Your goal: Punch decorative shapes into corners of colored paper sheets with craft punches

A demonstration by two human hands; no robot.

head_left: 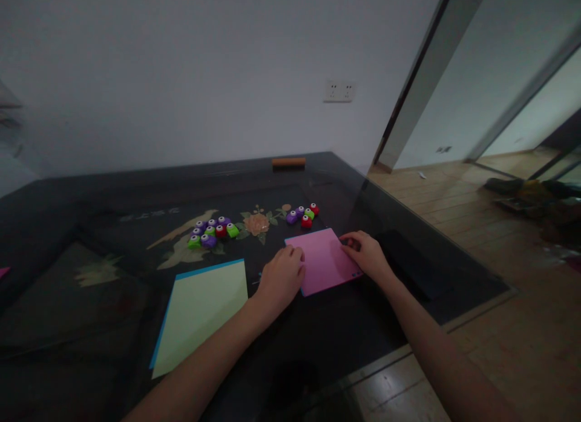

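I've got my left hand (281, 276) and right hand (368, 253) pressed, fingers curled, on the pink paper's (323, 261) edges at centre frame, pinning it flat.

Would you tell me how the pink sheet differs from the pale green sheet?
The pink sheet is smaller; the pale green sheet is larger. The left hand and right hand touch the pink one; the green one lies untouched. Both lie flat on the dark table.

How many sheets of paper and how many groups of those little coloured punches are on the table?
Paper sheets: 2, a pink sheet under both hands and a pale green sheet.
Punch groups: 2, a left group and a right group.
Total: 4
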